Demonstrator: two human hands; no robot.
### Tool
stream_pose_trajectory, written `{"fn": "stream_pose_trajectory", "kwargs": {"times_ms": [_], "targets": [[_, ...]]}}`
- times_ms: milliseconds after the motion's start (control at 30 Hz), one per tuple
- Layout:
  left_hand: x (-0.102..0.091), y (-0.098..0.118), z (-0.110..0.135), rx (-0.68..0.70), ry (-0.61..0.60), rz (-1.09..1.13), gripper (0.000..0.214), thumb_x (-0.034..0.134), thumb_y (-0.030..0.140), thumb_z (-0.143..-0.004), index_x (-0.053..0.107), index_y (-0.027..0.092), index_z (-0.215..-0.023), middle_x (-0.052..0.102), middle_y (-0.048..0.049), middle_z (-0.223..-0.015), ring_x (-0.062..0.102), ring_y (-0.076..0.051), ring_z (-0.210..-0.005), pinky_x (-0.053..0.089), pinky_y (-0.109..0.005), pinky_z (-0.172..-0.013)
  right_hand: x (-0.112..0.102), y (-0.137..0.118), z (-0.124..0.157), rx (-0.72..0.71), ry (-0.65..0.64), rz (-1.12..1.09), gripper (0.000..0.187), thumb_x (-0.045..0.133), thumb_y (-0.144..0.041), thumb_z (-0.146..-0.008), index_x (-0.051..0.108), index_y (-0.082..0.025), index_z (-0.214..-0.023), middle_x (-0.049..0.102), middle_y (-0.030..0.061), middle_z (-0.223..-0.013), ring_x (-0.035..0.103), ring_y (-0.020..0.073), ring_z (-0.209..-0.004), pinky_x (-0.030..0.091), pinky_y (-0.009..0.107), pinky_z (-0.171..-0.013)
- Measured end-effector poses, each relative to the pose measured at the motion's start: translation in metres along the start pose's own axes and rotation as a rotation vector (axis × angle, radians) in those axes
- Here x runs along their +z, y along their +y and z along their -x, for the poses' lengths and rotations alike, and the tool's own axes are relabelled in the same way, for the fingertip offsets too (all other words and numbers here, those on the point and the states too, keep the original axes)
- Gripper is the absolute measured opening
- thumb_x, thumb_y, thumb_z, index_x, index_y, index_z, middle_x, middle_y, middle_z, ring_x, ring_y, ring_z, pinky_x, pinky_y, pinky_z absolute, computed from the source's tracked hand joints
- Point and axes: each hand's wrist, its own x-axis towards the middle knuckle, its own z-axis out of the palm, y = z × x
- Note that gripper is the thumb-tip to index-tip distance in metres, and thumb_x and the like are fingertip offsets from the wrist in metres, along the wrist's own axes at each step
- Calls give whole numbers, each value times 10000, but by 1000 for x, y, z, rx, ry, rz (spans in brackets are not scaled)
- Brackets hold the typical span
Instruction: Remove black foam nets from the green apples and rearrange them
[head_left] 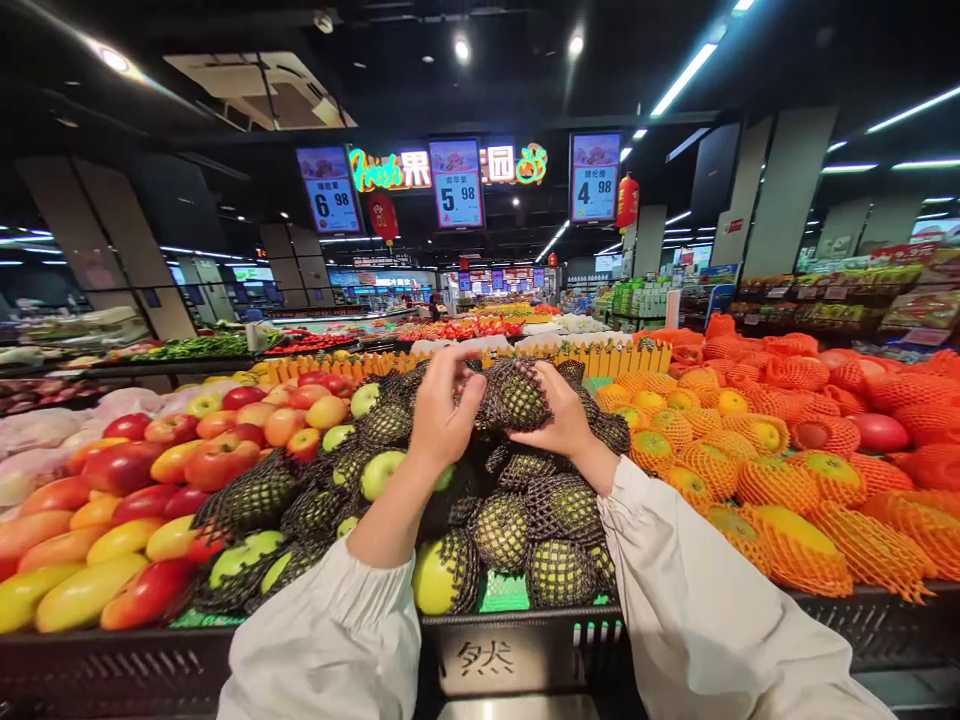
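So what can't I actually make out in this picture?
All in the head view:
Netted fruit: its skin is partly hidden by black mesh and the right hand.
Lit sign: its middle is hidden behind a price screen.
Shelf tag at far right: writing too small and blurred.
Both white sleeves: cut off by the bottom edge.

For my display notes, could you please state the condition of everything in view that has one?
Left hand: raised, open, partly curled.
Round green apple in black foam netting: netted, held.
Right hand: gripping that apple.
Round green apple at front: partly netted.
Smooth red and yellow fruit: unwrapped.
Round yellow-orange fruit: netted.
Rectangular hanging price screens: lit.
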Motion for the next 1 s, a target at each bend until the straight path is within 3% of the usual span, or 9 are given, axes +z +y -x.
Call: {"fn": "stream_pose_trajectory", "kwargs": {"times_ms": [133, 200, 367, 533, 633, 767, 867, 933, 1000], "targets": [[19, -15, 7, -301, -438, 275, 582, 436, 675, -914, 644, 162, -1094, 706, -124, -1090, 661, -271, -935, 564, -400, -780, 1, -8, -3, -2, 6, -88, 874, 824, -450, -680, 433, -209, -1423, 528, 163, -1422, 523, 308, -1347, 463, 458, -1133], [21, -16, 12, -432, -563, 412, 593, 532, 680, -861, 654, 155, -1108, 726, -117, -1080, 672, -271, -906, 572, -398, -775, 2, -16, -4, 38, -25, -150, 921, 837, -476, -660, 414, -218, -1437, 521, 154, -1421, 532, 303, -1334, 471, 444, -1125], [14, -6, 11, -597, -518, 557, 613, 763, 551, -725, 661, 149, -1176, 738, -108, -1148, 670, -294, -1053, 551, -410, -933, 3, -24, -8, 182, -151, -301, 1042, 854, -614, -611, 414, -193, -1455, 495, 166, -1453, 495, 314, -1365, 393, 469, -1187], [13, -9, 9, -801, -467, 749, 655, 790, 508, -702, 645, 141, -1225, 706, -147, -1232, 696, -266, -991, 610, -347, -735, 8, -9, -9, 447, -111, -546, 624, 495, -702, -894, 650, -206, -1240, 642, 117, -1339, 572, 283, -1303, 442, 470, -1136], [13, -10, 10, -847, -413, 760, 643, 801, 483, -679, 653, 129, -1195, 690, -159, -1263, 696, -260, -987, 615, -339, -729, 6, -5, -10, 531, 58, -555, 459, 522, -612, -917, 718, -217, -1044, 734, 84, -1137, 675, 258, -1112, 553, 438, -989], [12, -8, 10, -819, -408, 709, 676, 804, 483, -670, 612, 139, -1220, 698, -154, -1249, 692, -267, -1003, 593, -325, -717, -2, -10, -10, 435, 168, -469, 564, 670, -595, -836, 621, -219, -1253, 641, 119, -1288, 628, 263, -1164, 571, 425, -928], [14, -9, 10, -738, -423, 648, 665, 831, 466, -659, 612, 146, -1200, 714, -139, -1216, 685, -270, -1033, 581, -342, -798, -2, -16, -9, 294, -68, -466, 938, 826, -563, -695, 413, -278, -1487, 476, 119, -1506, 505, 288, -1353, 466, 472, -1095], [16, -11, 9, -671, -461, 604, 634, 850, 472, -636, 641, 140, -1135, 736, -128, -1140, 688, -266, -999, 574, -361, -838, -1, -18, -8, 238, -169, -448, 916, 869, -488, -654, 462, -283, -1449, 531, 104, -1456, 529, 293, -1331, 418, 486, -1137], [16, -15, 8, -644, -469, 560, 606, 821, 534, -649, 662, 133, -1074, 746, -120, -1053, 691, -267, -942, 578, -375, -806, -1, -18, -8, 249, -126, -410, 779, 869, -420, -646, 554, -257, -1339, 617, 92, -1337, 601, 285, -1233, 433, 480, -1119]]}}
